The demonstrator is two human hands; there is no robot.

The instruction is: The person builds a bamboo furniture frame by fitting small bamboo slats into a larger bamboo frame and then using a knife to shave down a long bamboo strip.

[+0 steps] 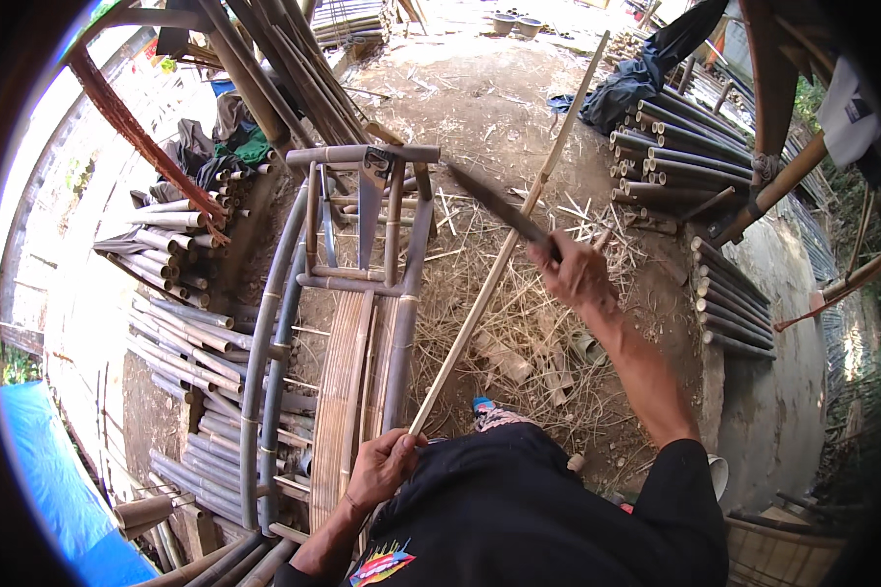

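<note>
A long pale bamboo strip (472, 334) slants from my lap up toward the far right. My left hand (382, 468) is closed around its near end. In my right hand (578, 273) is the handle of a large knife (494, 205), its dark blade pointing to the far left. The blade crosses over the strip around its middle; whether the two touch, I cannot tell. Left of the strip stands a bamboo bench (401, 333) with a slatted seat (341, 391). A handsaw (370, 210) hangs from the bench's far crossbar.
Shavings and split scraps (548, 342) litter the ground ahead. Cut bamboo poles are stacked at left (206, 342) and at right (680, 161), with a shorter row (734, 303) nearer. A blue tarp (59, 479) lies at the lower left. Two buckets (516, 24) stand far off.
</note>
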